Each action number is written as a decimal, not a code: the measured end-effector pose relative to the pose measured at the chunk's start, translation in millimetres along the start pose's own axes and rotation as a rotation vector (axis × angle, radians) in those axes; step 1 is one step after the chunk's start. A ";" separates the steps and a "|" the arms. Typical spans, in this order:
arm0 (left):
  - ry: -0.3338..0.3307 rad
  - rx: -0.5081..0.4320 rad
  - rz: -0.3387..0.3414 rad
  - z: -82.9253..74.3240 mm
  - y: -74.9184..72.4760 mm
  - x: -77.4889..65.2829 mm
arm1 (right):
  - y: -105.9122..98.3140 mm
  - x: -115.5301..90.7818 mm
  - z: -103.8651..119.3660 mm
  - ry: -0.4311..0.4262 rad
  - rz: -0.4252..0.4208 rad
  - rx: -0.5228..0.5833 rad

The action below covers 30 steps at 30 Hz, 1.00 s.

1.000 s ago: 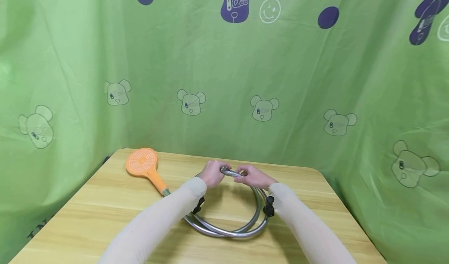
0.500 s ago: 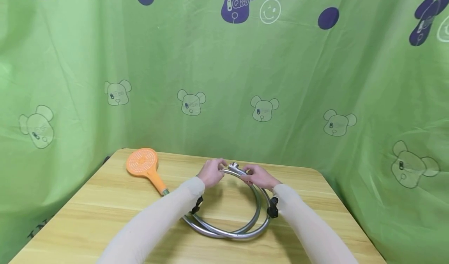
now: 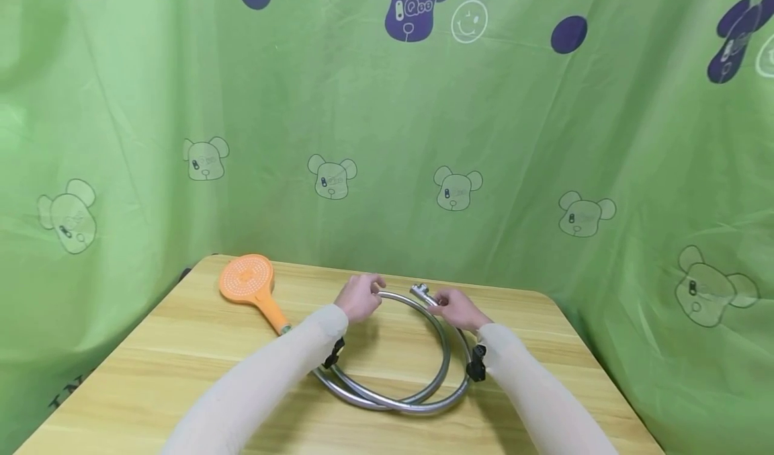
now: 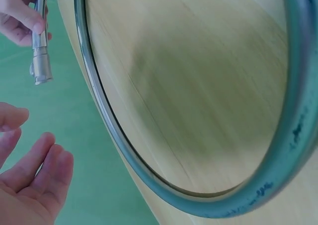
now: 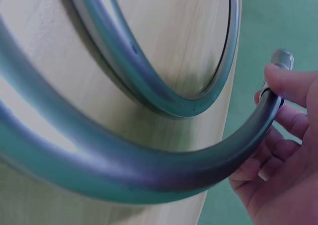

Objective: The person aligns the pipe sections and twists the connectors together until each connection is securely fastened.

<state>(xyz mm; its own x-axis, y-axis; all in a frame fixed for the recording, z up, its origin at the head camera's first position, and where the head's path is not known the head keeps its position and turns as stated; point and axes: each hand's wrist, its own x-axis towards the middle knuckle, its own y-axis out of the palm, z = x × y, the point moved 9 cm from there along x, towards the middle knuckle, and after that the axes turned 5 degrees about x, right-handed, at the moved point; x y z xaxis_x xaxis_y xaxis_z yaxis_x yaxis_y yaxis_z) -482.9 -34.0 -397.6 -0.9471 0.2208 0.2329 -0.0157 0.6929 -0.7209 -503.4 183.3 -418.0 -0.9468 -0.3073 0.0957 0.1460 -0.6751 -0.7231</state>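
Note:
A silver shower hose lies coiled in loops on the table. At its left end it joins an orange shower head, which rests with its spray face up. My right hand pinches the hose's other end between thumb and fingers, just behind a metal end fitting. In the right wrist view the thumb presses on that end, and the hose curves away from it. My left hand is beside the top of the coil. Its fingers are loosely bent and hold nothing in the left wrist view.
The wooden table has its far edge just beyond both hands. A green curtain with printed bears hangs behind and at both sides. Black wrist cameras are strapped under both sleeves.
My left hand has let go of the metal fitting and drawn slightly left. My right hand has moved right with the hose end, carrying the fitting away from the left hand.

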 end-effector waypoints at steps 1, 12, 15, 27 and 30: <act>0.001 -0.001 0.000 0.2 -0.6 -0.3 | -0.7 -0.7 -1.3 0.005 -0.007 -0.007; 0.005 0.038 -0.024 4.9 -7.2 -4.7 | -6.7 -7.7 -17.8 0.110 -0.066 -0.059; 0.004 0.040 -0.021 5.6 -7.2 -4.8 | -8.8 -8.6 -23.5 0.136 -0.078 -0.082; -0.013 0.050 -0.004 11.4 -6.7 -4.3 | -12.3 -9.2 -42.7 0.166 -0.087 -0.132; -0.021 0.052 0.003 13.3 -6.3 -6.0 | -11.4 -9.8 -46.7 0.188 -0.088 -0.138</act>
<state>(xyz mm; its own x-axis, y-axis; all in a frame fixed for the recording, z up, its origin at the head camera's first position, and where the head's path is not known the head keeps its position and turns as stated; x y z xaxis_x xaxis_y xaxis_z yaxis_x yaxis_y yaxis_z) -481.4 -48.8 -403.1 -0.9537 0.2081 0.2173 -0.0290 0.6553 -0.7548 -509.2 225.2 -442.7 -0.9927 -0.1130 0.0427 0.0327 -0.5919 -0.8053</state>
